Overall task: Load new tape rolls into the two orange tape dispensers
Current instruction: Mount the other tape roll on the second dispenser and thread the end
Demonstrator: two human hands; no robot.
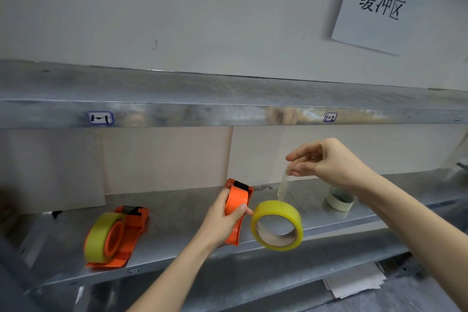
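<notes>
Dispenser one (119,235) sits loaded on the shelf (177,213). Left hand (222,220) grips the empty dispenser (238,210); right hand (321,159) pinches tape from the yellow roll (277,225), not yet mounted.

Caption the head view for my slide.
Left hand grips an orange plastic tape dispenser; right hand pinches the peeled strip of a hanging yellow tape roll.

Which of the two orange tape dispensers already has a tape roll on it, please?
The orange dispenser lying on the shelf at the left carries a yellow tape roll; the other dispenser, in the left hand, is empty.
</notes>
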